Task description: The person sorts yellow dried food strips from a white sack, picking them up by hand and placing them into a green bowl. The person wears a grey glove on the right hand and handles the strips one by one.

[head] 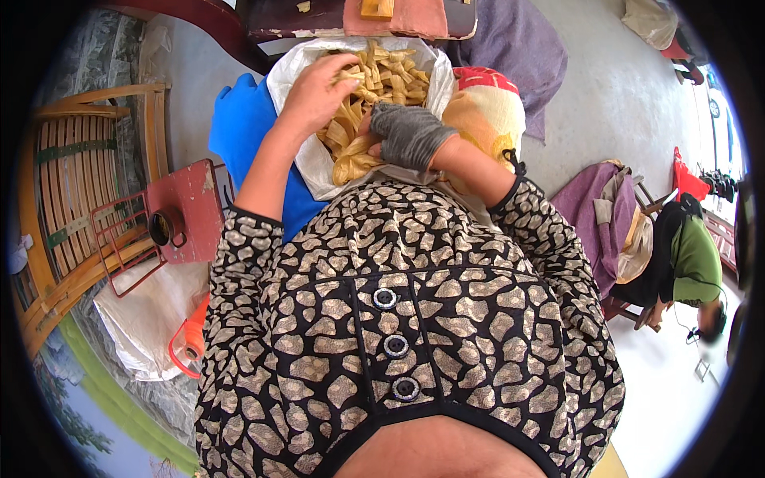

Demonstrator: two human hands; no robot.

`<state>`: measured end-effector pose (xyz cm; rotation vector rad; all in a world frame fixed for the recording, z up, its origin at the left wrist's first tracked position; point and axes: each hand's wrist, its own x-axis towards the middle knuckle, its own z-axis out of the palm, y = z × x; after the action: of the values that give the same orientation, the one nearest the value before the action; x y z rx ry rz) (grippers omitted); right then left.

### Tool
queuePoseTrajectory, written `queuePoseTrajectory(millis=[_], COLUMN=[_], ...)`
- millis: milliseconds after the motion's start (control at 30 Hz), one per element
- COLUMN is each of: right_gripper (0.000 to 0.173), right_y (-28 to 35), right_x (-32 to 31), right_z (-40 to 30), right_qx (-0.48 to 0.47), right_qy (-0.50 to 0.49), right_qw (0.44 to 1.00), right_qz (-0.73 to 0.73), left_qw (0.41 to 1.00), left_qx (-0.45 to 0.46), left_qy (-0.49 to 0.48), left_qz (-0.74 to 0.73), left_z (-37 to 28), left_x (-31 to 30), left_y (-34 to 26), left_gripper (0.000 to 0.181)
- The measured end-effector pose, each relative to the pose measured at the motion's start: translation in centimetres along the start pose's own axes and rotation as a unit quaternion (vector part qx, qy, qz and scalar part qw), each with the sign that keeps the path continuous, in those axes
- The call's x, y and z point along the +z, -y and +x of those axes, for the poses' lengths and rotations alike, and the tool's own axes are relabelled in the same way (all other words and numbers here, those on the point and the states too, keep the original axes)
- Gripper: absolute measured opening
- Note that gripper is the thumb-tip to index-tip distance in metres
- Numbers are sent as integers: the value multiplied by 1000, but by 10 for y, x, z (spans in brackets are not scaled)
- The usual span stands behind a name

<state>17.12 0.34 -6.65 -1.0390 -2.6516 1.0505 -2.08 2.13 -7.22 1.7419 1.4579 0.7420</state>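
Note:
Before me, an open white woven sack (284, 77) rests at my lap, filled with yellow-brown knotted strips (400, 77) that look like dried tofu skin. My left hand (323, 89) is bare and reaches over the sack's left side, with a small strip end (352, 76) pinched between thumb and fingers. Across the middle of the sack lies my right hand (409, 136), in a grey fingerless glove. Its thumb and fingers grip a wider, loose-looking strip (352, 152); the fingertips are partly hidden.
Ahead stands a worn dark wooden table (299, 23) bearing a pink cloth (421, 18) and a wooden block (376, 8). Blue fabric (239, 131) lies left of the sack. A red stool (185, 209) holds a dark mug (164, 228). A person in green (696, 257) sits at right.

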Motion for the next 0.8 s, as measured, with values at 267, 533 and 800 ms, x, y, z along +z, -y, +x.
queuePoseTrajectory(millis=[267,533,800], right_gripper=[12,14,25], right_y=[14,53,58], right_x=[-16,-97,-137], right_z=[-21,-32,-67], right_qx=[-25,5,-161], right_qy=[-165,-272,-262], right_qw=[971,831,747], right_qz=[170,485,590], left_qw=[952,985,991], left_qx=[92,35,74], left_qy=[56,50,-109], left_qz=[286,164,19], left_z=[-20,-40,-30], left_x=[25,12,-2], left_y=[18,4,-24], left_gripper=[27,22,43])
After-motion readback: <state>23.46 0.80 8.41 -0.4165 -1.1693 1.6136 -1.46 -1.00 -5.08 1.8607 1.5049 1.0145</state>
